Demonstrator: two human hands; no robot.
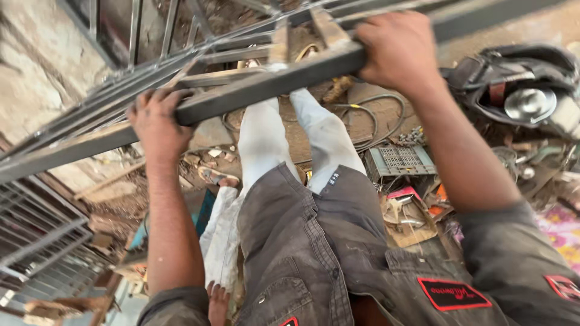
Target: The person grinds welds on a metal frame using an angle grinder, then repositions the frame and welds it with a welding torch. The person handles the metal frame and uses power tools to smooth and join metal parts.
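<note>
A: Any labels, packages, signs or screens here?

B: Only sewn labels on the grey work shirt. A black rectangular cloth patch with a red border and red lettering [453, 294] sits on the chest pocket, low and right of centre.

A: Others?

B: A second black-and-red patch [565, 285] on the right sleeve, cut by the edge, and a small corner of a red-and-black patch [290, 322] at the bottom edge. No packages, signs or screens.

Both hands grip a grey steel bar of a metal frame [241, 90]: the left hand [158, 121] low at left, the right hand [393, 51] higher at right. Below, a hose [368, 118], grate [400, 160] and motorcycle [525, 90] sit on the dirt floor [519, 27].
</note>
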